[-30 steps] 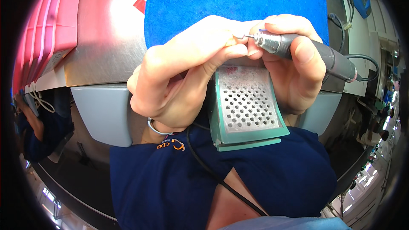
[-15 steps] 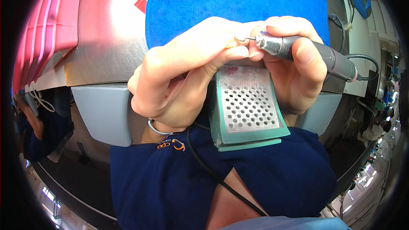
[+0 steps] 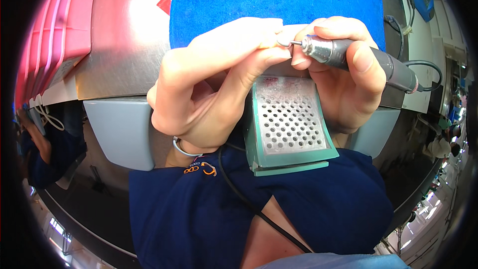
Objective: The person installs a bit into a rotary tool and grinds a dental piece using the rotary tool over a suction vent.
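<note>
My left hand pinches a small shiny piece between thumb and finger, right at the tip of a thin metal rod. My fingers hide most of the piece, so I can't tell what it is. My right hand wraps around a fat dark tool, like a big pen, and that rod pokes out of its front. To do this well, I think I need a light push, not a hard one, with both hands close so nothing wobbles. I should mind my fingertips, because they sit just beside the rod.

The tool is a round tube with a shiny silver nose and a bendy black cord. Below my hands is a green box. Its top is a grey metal plate full of round holes, and it looks dusty. The cloth ahead is blue and fuzzy. The table is smooth, shiny metal.
</note>
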`<action>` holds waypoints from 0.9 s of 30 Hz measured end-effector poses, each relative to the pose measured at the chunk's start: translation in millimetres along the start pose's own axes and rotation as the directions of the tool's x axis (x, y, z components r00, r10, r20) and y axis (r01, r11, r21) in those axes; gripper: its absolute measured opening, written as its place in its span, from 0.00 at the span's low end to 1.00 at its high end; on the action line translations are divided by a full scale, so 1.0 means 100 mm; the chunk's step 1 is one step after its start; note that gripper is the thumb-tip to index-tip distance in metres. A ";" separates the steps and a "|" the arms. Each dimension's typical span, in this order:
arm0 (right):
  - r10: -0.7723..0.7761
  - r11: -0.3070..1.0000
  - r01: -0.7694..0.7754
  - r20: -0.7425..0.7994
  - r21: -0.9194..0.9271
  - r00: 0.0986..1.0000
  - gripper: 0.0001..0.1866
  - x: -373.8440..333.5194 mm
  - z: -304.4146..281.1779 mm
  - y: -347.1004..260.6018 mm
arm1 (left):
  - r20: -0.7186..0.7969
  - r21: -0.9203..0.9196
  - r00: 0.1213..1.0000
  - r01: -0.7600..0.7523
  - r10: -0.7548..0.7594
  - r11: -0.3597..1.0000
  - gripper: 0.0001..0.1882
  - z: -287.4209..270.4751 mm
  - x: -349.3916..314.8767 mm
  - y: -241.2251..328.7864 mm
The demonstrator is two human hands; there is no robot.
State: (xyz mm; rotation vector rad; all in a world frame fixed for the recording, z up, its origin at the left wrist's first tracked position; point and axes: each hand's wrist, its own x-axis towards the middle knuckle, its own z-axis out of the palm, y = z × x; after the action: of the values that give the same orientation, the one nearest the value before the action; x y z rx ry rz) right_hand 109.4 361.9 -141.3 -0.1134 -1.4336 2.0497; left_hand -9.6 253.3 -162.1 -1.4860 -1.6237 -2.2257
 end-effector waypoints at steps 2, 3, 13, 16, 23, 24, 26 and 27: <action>0.018 1.000 -0.018 -0.011 -0.015 1.000 0.22 0.00 0.00 0.00 | 0.012 0.027 1.000 -0.004 0.003 1.000 0.16 0.00 0.01 -0.01; 0.022 1.000 -0.022 -0.016 -0.017 1.000 0.22 -0.01 0.00 0.00 | 0.016 0.036 1.000 -0.007 0.006 0.999 0.16 0.00 0.01 -0.02; 0.013 0.999 -0.015 -0.031 -0.045 0.999 0.21 -0.02 0.03 0.00 | 0.018 -0.056 1.000 -0.001 0.002 0.998 0.15 -0.02 -0.01 0.00; 0.010 0.998 -0.011 -0.021 -0.054 1.000 0.20 -0.01 0.01 0.00 | -0.002 -0.139 1.000 -0.015 0.015 0.990 0.15 0.01 0.01 -0.02; 0.028 0.997 -0.028 0.003 -0.072 1.000 0.20 -0.02 -0.02 0.00 | -0.020 -0.179 1.000 -0.011 0.008 0.984 0.14 0.02 0.01 -0.03; 0.027 0.997 -0.026 0.007 -0.066 1.000 0.19 -0.02 -0.02 0.00 | -0.017 -0.176 1.000 -0.005 0.002 0.984 0.14 0.01 0.01 -0.03; 0.021 0.998 -0.021 0.009 -0.061 1.000 0.19 0.00 -0.01 0.00 | -0.012 -0.131 0.999 -0.035 0.034 0.991 0.14 0.00 0.00 -0.05; 0.020 0.998 -0.020 0.008 -0.063 1.000 0.19 0.00 -0.01 0.00 | -0.011 -0.117 0.999 -0.045 0.044 0.992 0.14 -0.01 -0.01 -0.06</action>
State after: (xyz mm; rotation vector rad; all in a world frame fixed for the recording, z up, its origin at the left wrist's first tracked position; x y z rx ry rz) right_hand 109.7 362.4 -141.9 -0.1458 -1.5088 2.0237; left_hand -12.5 255.2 -166.8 -1.5207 -1.4657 -2.3369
